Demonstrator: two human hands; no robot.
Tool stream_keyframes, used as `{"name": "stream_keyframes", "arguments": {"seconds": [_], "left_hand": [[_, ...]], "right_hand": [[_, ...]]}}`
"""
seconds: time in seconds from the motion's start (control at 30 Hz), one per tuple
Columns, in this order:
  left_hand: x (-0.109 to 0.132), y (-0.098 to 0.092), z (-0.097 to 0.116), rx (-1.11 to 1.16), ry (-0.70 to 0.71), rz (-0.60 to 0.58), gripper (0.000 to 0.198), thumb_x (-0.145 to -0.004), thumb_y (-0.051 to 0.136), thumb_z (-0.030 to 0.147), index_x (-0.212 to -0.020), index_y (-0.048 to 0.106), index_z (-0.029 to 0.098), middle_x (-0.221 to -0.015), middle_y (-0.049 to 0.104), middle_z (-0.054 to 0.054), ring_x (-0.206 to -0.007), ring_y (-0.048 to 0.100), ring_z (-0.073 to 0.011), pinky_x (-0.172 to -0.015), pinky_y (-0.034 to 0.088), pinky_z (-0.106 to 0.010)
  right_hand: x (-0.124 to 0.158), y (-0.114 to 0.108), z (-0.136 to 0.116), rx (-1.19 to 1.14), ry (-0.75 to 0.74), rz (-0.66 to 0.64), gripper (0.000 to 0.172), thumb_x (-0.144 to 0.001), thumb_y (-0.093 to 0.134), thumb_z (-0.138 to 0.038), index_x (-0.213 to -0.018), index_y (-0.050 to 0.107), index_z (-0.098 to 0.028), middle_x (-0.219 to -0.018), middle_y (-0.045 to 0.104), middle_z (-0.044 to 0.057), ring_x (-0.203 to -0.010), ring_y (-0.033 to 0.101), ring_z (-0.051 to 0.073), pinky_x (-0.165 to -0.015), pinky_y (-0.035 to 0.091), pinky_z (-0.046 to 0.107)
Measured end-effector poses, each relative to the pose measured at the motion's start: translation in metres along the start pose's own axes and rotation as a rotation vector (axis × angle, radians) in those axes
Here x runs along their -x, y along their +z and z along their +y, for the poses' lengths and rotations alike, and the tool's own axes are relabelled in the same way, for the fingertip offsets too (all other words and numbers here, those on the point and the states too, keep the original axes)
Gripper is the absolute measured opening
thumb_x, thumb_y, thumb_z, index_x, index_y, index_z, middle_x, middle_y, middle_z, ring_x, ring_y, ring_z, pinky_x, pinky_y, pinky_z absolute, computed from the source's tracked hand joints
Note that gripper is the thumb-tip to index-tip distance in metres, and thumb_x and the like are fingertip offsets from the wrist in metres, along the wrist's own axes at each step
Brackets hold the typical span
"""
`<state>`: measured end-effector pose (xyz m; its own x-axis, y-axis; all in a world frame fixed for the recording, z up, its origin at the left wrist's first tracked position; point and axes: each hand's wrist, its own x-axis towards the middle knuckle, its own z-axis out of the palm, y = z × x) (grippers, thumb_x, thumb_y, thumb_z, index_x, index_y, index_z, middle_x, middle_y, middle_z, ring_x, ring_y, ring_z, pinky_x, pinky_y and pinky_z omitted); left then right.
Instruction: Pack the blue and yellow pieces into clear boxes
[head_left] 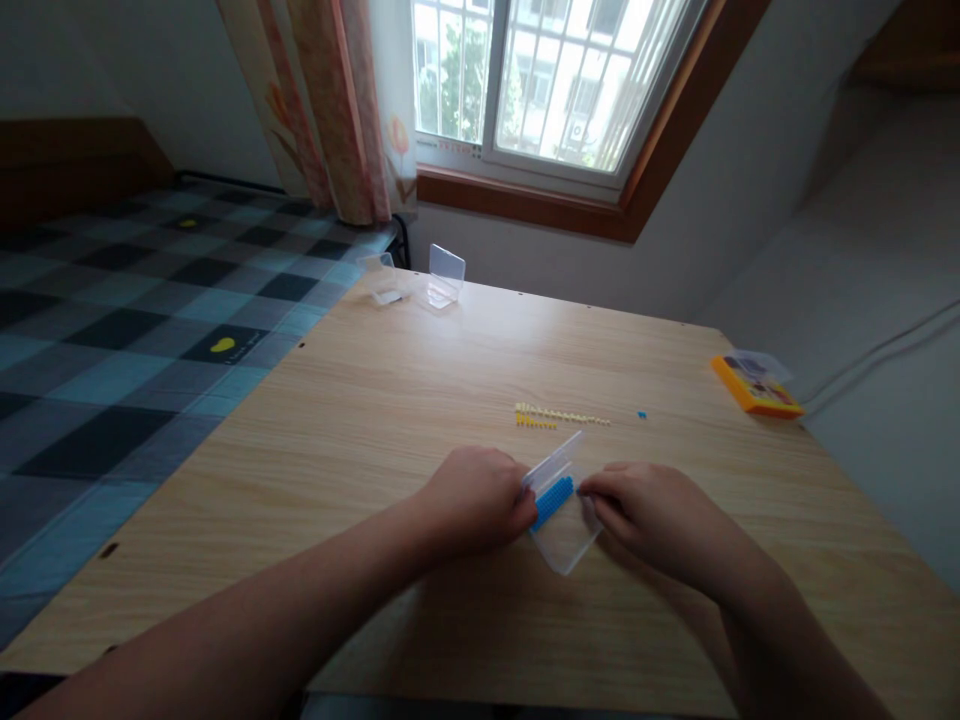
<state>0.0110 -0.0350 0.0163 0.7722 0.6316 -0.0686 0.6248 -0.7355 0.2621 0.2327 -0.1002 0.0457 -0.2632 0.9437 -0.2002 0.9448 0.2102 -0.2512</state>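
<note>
My left hand (487, 500) is closed on the left side of a small clear plastic box (566, 555), whose lid (553, 462) stands raised. Inside the box lies a block of small blue bricks (553, 502), packed in rows. At the box's right side, my right hand (645, 505) has thumb and forefinger pinched together close to the end of the blue bricks. Whatever may be between those fingertips is too small to make out. Beyond the hands, small cream pieces (562, 414) and yellow pieces (536, 424) lie lined up on the wooden table (360, 430).
A tiny blue piece (642, 414) lies right of the rows. An orange box (757, 387) with a clear cover sits at the table's right edge. Two clear containers, an upright-lidded one (447, 276) and another (384, 280), stand at the far left corner. A bed (187, 300) borders the left side.
</note>
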Motion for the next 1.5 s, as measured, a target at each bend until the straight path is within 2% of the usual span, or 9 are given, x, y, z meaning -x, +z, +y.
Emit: {"name": "stream_keyframes", "arguments": {"seconds": [0.5,0.87,1.13,1.5], "left_hand": [[0.0,-0.001,0.001,-0.011,0.006,0.002,0.031,-0.093,0.051,0.036,-0.075,0.071,0.018,-0.079,0.076,-0.009,-0.068,0.068,-0.0237,-0.058,0.043,-0.031],[0.0,0.001,0.001,0.016,-0.002,0.005,0.03,-0.092,0.053,0.036,-0.077,0.072,0.018,-0.08,0.077,-0.01,-0.069,0.069,-0.0244,-0.062,0.047,-0.032],[0.0,-0.002,0.003,-0.001,-0.017,0.011,0.032,-0.092,0.051,0.036,-0.078,0.073,0.018,-0.079,0.076,-0.01,-0.07,0.07,-0.0249,-0.059,0.044,-0.031],[0.001,-0.001,0.003,0.015,-0.021,0.004,0.031,-0.093,0.052,0.037,-0.077,0.072,0.019,-0.08,0.077,-0.01,-0.071,0.07,-0.0262,-0.061,0.047,-0.033]], "right_hand": [[-0.001,0.004,0.0,0.047,-0.039,0.06,0.027,-0.096,0.052,-0.02,-0.09,0.077,-0.023,-0.082,0.076,0.005,-0.074,0.067,0.018,-0.067,0.042,0.027],[-0.004,0.008,0.002,-0.013,-0.075,0.132,0.028,-0.096,0.052,-0.019,-0.092,0.079,-0.025,-0.085,0.078,0.003,-0.077,0.071,0.019,-0.07,0.048,0.026],[-0.004,0.007,0.003,-0.054,-0.09,0.151,0.028,-0.095,0.052,-0.018,-0.092,0.079,-0.025,-0.086,0.079,0.004,-0.079,0.072,0.019,-0.072,0.05,0.027],[-0.007,0.01,-0.005,-0.058,0.034,0.098,0.027,-0.096,0.05,-0.022,-0.089,0.077,-0.025,-0.093,0.08,0.004,-0.086,0.074,0.022,-0.068,0.044,0.028]]}}
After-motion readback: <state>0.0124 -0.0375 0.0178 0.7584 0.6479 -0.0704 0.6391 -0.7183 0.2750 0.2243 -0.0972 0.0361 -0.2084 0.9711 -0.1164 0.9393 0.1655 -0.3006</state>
